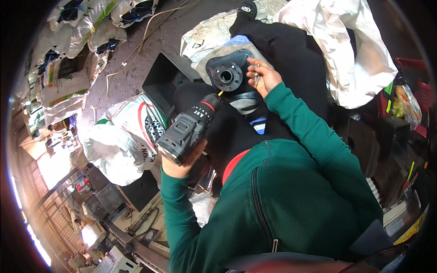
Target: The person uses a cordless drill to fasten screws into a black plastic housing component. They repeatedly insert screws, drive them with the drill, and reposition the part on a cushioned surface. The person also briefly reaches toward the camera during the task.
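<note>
My left hand (184, 166) is wrapped round the grip of a grey and black cordless drill (189, 125) with a red ring near its chuck. The drill's yellowish bit (221, 93) points at the lower rim of a dark flanged part (214, 64). That part has a squarish plate and a round collar with holes round a central opening, and it rests between my legs. My right hand (264, 76), at the part's right edge, has its fingers curled over small shiny metal pieces (257, 77); they look like screws, but their exact kind is unclear.
A black open bin (164, 77) stands left of my legs, with a stuffed white sack (120, 145) beside it. White sacking (341, 45) lies over my right side. A cable (144, 38) trails across the floor. Red crates (421, 91) are at the far right.
</note>
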`<action>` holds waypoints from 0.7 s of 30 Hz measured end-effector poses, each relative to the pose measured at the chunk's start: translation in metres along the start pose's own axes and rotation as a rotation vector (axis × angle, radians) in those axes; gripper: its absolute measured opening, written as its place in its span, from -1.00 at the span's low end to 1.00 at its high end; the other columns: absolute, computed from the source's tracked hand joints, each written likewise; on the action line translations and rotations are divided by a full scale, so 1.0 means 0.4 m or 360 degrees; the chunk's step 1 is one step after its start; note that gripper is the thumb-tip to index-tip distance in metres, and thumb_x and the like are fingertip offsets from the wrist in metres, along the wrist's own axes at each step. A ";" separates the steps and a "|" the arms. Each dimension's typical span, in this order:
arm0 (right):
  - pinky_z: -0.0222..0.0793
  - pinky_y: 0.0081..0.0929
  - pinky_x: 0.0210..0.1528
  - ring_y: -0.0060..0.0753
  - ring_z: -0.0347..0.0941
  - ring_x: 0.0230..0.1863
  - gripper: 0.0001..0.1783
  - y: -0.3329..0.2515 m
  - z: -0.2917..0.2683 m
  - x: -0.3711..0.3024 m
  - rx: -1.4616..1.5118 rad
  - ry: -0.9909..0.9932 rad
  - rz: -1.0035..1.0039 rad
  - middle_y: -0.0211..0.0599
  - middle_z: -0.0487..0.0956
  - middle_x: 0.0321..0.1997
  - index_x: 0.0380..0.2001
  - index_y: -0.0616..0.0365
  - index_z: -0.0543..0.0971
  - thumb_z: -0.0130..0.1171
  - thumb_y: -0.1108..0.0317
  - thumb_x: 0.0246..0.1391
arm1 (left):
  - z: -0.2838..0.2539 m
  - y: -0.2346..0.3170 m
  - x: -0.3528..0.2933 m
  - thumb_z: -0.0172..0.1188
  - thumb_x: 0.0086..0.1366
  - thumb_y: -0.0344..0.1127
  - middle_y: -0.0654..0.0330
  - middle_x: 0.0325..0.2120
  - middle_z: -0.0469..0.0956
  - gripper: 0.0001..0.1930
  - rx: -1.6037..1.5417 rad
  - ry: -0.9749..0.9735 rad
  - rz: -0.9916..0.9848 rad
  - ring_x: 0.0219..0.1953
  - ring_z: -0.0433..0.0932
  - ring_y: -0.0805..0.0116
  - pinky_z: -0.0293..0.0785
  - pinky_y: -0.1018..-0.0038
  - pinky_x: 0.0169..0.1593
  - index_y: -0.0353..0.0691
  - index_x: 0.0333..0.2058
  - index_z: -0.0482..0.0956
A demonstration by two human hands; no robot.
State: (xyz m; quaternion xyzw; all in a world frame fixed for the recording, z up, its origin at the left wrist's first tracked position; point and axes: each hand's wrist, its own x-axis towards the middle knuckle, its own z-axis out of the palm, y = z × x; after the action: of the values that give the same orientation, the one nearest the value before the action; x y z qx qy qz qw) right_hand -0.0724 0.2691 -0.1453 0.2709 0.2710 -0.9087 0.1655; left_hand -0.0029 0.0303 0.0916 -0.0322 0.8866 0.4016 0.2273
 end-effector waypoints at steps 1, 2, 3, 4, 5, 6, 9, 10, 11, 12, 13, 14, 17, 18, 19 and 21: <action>0.52 -0.51 -0.23 -0.39 0.54 -0.14 -0.68 -0.007 -0.003 -0.040 0.0154 -0.0272 0.0068 -0.25 0.53 -0.14 0.05 0.20 0.38 -0.12 0.40 0.25 | 0.019 -0.016 -0.005 0.39 -0.02 -0.38 0.20 -0.31 0.61 -0.65 0.0306 0.0100 0.0363 -0.26 0.59 0.23 0.51 0.32 -0.16 -0.20 -0.20 0.58; 0.53 -0.46 -0.16 -0.32 0.51 -0.06 -0.68 -0.011 0.000 -0.072 0.0191 -0.0270 0.0157 -0.19 0.50 -0.06 0.06 0.22 0.36 -0.13 0.43 0.26 | 0.039 -0.032 -0.006 0.39 -0.03 -0.42 0.23 -0.31 0.62 -0.67 0.0641 0.0220 0.0727 -0.26 0.61 0.26 0.53 0.31 -0.18 -0.13 -0.22 0.61; 0.54 -0.40 -0.10 -0.26 0.48 0.02 -0.68 -0.010 0.007 -0.100 0.0264 -0.0341 0.0244 -0.12 0.48 0.02 0.06 0.23 0.34 -0.13 0.46 0.26 | 0.054 -0.044 -0.014 0.39 -0.03 -0.41 0.23 -0.31 0.62 -0.67 0.0761 0.0273 0.0900 -0.25 0.61 0.25 0.53 0.31 -0.17 -0.10 -0.22 0.62; 0.55 -0.35 -0.04 -0.20 0.46 0.09 -0.68 -0.009 0.018 -0.123 0.0361 -0.0470 0.0325 -0.06 0.45 0.10 0.07 0.25 0.32 -0.14 0.49 0.27 | 0.068 -0.055 -0.018 0.39 -0.03 -0.41 0.24 -0.30 0.62 -0.68 0.0681 0.0277 0.0933 -0.24 0.61 0.24 0.53 0.31 -0.17 -0.08 -0.22 0.63; 0.56 -0.35 -0.04 -0.20 0.45 0.10 -0.70 -0.008 0.030 -0.139 0.0372 -0.0439 0.0372 -0.07 0.45 0.09 0.06 0.24 0.32 -0.12 0.48 0.26 | 0.075 -0.064 -0.024 0.40 -0.04 -0.41 0.24 -0.29 0.62 -0.68 0.0565 0.0245 0.0874 -0.24 0.61 0.23 0.52 0.31 -0.16 -0.06 -0.23 0.64; 0.56 -0.36 -0.05 -0.20 0.44 0.10 -0.71 -0.005 0.043 -0.153 0.0411 -0.0463 0.0409 -0.08 0.45 0.09 0.04 0.23 0.33 -0.10 0.48 0.25 | 0.082 -0.070 -0.028 0.40 -0.04 -0.40 0.25 -0.29 0.62 -0.68 0.0586 0.0248 0.0819 -0.23 0.61 0.22 0.52 0.31 -0.15 -0.03 -0.23 0.64; 0.59 -0.40 -0.06 -0.20 0.43 0.12 -0.77 -0.002 0.075 -0.167 0.0535 -0.0533 0.0499 -0.08 0.46 0.07 -0.04 0.21 0.39 -0.03 0.44 0.24 | 0.079 -0.077 -0.037 0.39 -0.04 -0.41 0.23 -0.29 0.61 -0.63 0.0421 0.0189 0.0667 -0.23 0.60 0.22 0.51 0.32 -0.15 -0.10 -0.18 0.61; 0.60 -0.40 -0.07 -0.20 0.43 0.12 -0.78 -0.002 0.082 -0.167 0.0548 -0.0542 0.0512 -0.08 0.46 0.07 -0.05 0.20 0.40 -0.02 0.43 0.24 | 0.075 -0.077 -0.037 0.39 -0.05 -0.41 0.20 -0.25 0.59 -0.59 0.0404 0.0165 0.0648 -0.20 0.59 0.21 0.50 0.32 -0.11 -0.14 -0.14 0.57; 0.60 -0.40 -0.08 -0.20 0.43 0.11 -0.78 -0.001 0.086 -0.167 0.0525 -0.0477 0.0525 -0.08 0.47 0.06 -0.07 0.20 0.42 -0.01 0.42 0.24 | 0.070 -0.076 -0.037 0.38 -0.05 -0.41 0.17 -0.21 0.57 -0.54 0.0388 0.0141 0.0629 -0.16 0.57 0.19 0.48 0.33 -0.07 -0.19 -0.10 0.53; 0.61 -0.39 -0.11 -0.20 0.45 0.10 -0.78 0.002 0.089 -0.169 0.0537 -0.0520 0.0528 -0.08 0.48 0.05 -0.06 0.22 0.42 -0.01 0.42 0.24 | 0.064 -0.075 -0.036 0.38 -0.06 -0.40 0.11 -0.12 0.54 -0.45 0.0410 0.0117 0.0649 -0.08 0.54 0.16 0.45 0.34 0.00 -0.25 -0.03 0.46; 0.62 -0.39 -0.14 -0.19 0.46 0.09 -0.77 0.005 0.090 -0.170 0.0513 -0.0492 0.0533 -0.08 0.49 0.04 -0.06 0.23 0.42 -0.02 0.41 0.25 | 0.059 -0.074 -0.035 0.38 -0.07 -0.40 0.05 -0.04 0.50 -0.37 0.0431 0.0095 0.0669 0.00 0.51 0.13 0.41 0.35 0.08 -0.32 0.05 0.40; 0.63 -0.39 -0.16 -0.19 0.47 0.07 -0.76 0.008 0.090 -0.170 0.0487 -0.0465 0.0541 -0.08 0.50 0.03 -0.05 0.25 0.43 -0.02 0.41 0.25 | 0.055 -0.074 -0.033 0.38 -0.07 -0.40 0.05 -0.04 0.50 -0.36 0.0448 0.0073 0.0664 0.00 0.51 0.14 0.42 0.35 0.08 -0.32 0.05 0.39; 0.65 -0.40 -0.20 -0.21 0.51 0.02 -0.78 0.018 0.091 -0.169 0.0489 -0.0453 0.0538 -0.12 0.54 -0.04 -0.10 0.24 0.47 0.00 0.38 0.25 | 0.049 -0.073 -0.033 0.38 -0.06 -0.42 0.05 -0.04 0.50 -0.36 0.0429 0.0025 0.0616 -0.01 0.52 0.16 0.42 0.36 0.07 -0.32 0.06 0.38; 0.65 -0.41 -0.21 -0.22 0.51 0.01 -0.78 0.021 0.092 -0.168 0.0480 -0.0425 0.0547 -0.13 0.55 -0.05 -0.10 0.23 0.48 0.01 0.37 0.24 | 0.049 -0.073 -0.033 0.38 -0.06 -0.42 0.05 -0.04 0.50 -0.36 0.0377 0.0021 0.0587 -0.01 0.52 0.17 0.42 0.36 0.07 -0.32 0.06 0.38; 0.65 -0.41 -0.22 -0.23 0.52 0.00 -0.78 0.024 0.094 -0.168 0.0487 -0.0429 0.0547 -0.14 0.55 -0.06 -0.11 0.23 0.48 0.02 0.37 0.24 | 0.050 -0.073 -0.033 0.37 -0.06 -0.42 0.06 -0.04 0.50 -0.35 0.0326 0.0016 0.0558 -0.01 0.52 0.18 0.42 0.37 0.07 -0.32 0.07 0.38; 0.65 -0.44 -0.23 -0.25 0.52 -0.01 -0.79 0.027 0.097 -0.168 0.0466 -0.0419 0.0548 -0.15 0.55 -0.07 -0.12 0.21 0.48 0.03 0.35 0.23 | 0.052 -0.073 -0.031 0.37 -0.05 -0.43 0.06 -0.04 0.50 -0.35 0.0299 0.0011 0.0582 -0.02 0.53 0.19 0.43 0.38 0.06 -0.33 0.07 0.37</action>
State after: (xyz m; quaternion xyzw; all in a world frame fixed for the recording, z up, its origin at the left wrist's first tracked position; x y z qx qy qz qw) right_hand -0.0296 0.2483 -0.0831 0.2134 0.0627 -0.9242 0.3105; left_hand 0.0230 0.0243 0.0648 0.1492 0.9120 0.3517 0.1496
